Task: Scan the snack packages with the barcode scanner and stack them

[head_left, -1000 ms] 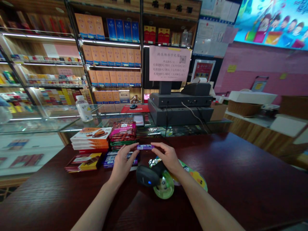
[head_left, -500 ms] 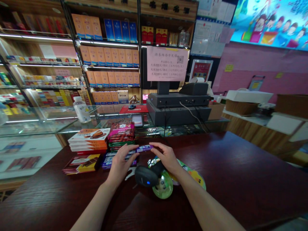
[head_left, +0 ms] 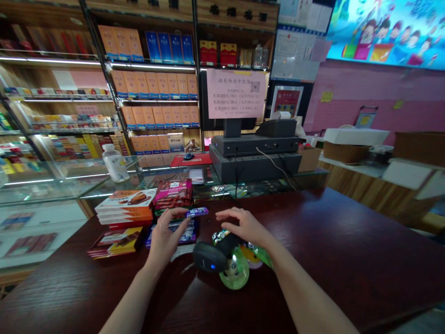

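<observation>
My left hand (head_left: 166, 234) has the left end of a small purple candy packet (head_left: 198, 212) at its index finger and thumb, just above more purple packets (head_left: 184, 232) on the table. The far side of the grip is hidden. My right hand (head_left: 245, 225) is apart from the packet, fingers bent and spread, holding nothing. Between my forearms sits a black barcode scanner (head_left: 210, 256) with a blue light. Beside and partly under it lie a round green package (head_left: 235, 273) and other colourful wrappers, partly covered by my right arm.
To the left are stacked white-and-orange boxes (head_left: 125, 204), red-and-yellow chocolate packs (head_left: 116, 241) and magenta pouches (head_left: 173, 192). A bottle (head_left: 115, 162) stands on the glass counter behind. A cash register (head_left: 255, 160) and a monitor with a pink sign (head_left: 236, 95) face the dark table (head_left: 347, 250).
My right hand has let go of the purple candy packet and drawn away from it. My left hand and the packet have shifted left, toward the stacks.
</observation>
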`<state>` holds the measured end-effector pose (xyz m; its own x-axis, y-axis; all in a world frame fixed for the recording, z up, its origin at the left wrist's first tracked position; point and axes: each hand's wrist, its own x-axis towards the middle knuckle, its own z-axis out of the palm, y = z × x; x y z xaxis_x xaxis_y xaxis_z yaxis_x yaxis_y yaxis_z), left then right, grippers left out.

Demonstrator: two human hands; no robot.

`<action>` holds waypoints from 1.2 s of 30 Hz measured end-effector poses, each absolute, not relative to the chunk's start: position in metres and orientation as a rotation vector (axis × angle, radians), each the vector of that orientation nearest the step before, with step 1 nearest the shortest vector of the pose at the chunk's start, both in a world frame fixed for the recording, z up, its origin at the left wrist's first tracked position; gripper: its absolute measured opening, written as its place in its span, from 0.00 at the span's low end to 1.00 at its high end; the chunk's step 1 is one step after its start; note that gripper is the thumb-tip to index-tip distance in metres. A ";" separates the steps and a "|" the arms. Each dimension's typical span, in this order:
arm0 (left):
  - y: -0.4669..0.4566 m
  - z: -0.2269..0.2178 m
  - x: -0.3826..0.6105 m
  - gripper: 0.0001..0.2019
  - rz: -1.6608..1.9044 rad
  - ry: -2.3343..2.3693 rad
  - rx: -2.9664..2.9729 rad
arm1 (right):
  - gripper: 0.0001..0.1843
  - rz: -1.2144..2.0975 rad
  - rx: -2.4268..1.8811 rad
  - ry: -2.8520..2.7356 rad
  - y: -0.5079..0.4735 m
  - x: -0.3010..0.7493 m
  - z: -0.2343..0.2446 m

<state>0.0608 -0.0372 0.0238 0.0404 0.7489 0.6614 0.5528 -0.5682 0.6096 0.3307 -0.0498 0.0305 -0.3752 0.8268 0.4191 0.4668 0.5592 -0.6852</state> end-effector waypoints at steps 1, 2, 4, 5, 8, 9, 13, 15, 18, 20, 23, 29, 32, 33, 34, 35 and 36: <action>-0.037 0.025 0.060 0.14 1.568 1.352 2.109 | 0.18 0.672 -1.047 -2.052 -0.050 0.336 0.033; -0.037 0.025 0.059 0.14 1.583 1.352 2.102 | 0.19 0.740 -1.060 -2.061 -0.051 0.341 0.035; -0.037 0.027 0.059 0.14 1.602 1.357 2.100 | 0.21 0.825 -1.098 -2.127 -0.055 0.348 0.042; -0.037 0.027 0.058 0.14 1.606 1.366 2.096 | 0.23 0.837 -1.115 -2.189 -0.057 0.349 0.045; -0.036 0.027 0.058 0.14 1.609 1.414 2.056 | 0.35 0.822 -1.209 -2.365 -0.065 0.344 0.051; -0.036 0.026 0.058 0.14 1.610 1.427 2.041 | 0.36 0.791 -1.223 -2.407 -0.066 0.341 0.051; -0.032 0.020 0.056 0.15 1.623 1.447 2.018 | 0.37 0.758 -1.156 -2.485 -0.068 0.327 0.039; -0.032 0.019 0.056 0.16 1.624 1.451 2.018 | 0.35 0.730 -1.117 -2.462 -0.067 0.323 0.031; -0.032 0.019 0.055 0.16 1.614 1.454 2.015 | 0.29 0.671 -1.079 -2.435 -0.064 0.322 0.026; -0.032 0.020 0.055 0.16 1.619 1.461 2.006 | 0.27 0.644 -1.059 -2.412 -0.062 0.324 0.027; -0.031 0.019 0.054 0.16 1.632 1.478 1.990 | 0.27 0.632 -1.028 -2.304 -0.060 0.330 0.032; -0.030 0.017 0.054 0.18 1.642 1.483 1.951 | 0.26 0.782 -1.021 -2.013 -0.060 0.341 0.044; -0.031 0.017 0.053 0.18 1.644 1.467 1.972 | 0.26 0.862 -1.005 -1.928 -0.061 0.345 0.050; -0.031 0.017 0.053 0.18 1.647 1.466 1.979 | 0.27 0.892 -1.001 -1.909 -0.062 0.346 0.051; -0.030 0.017 0.053 0.18 1.652 1.464 1.980 | 0.27 0.921 -0.997 -1.895 -0.062 0.347 0.052; -0.030 0.017 0.053 0.18 1.662 1.463 1.977 | 0.28 0.945 -0.991 -1.883 -0.061 0.348 0.053; -0.030 0.017 0.053 0.18 1.670 1.461 1.971 | 0.29 0.964 -0.982 -1.872 -0.061 0.349 0.053</action>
<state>0.0535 -0.0303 0.0174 -0.1094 0.7462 0.6567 0.5517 -0.5040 0.6646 0.3489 -0.0611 0.0528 -0.3826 0.8763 0.2927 0.2707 0.4093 -0.8713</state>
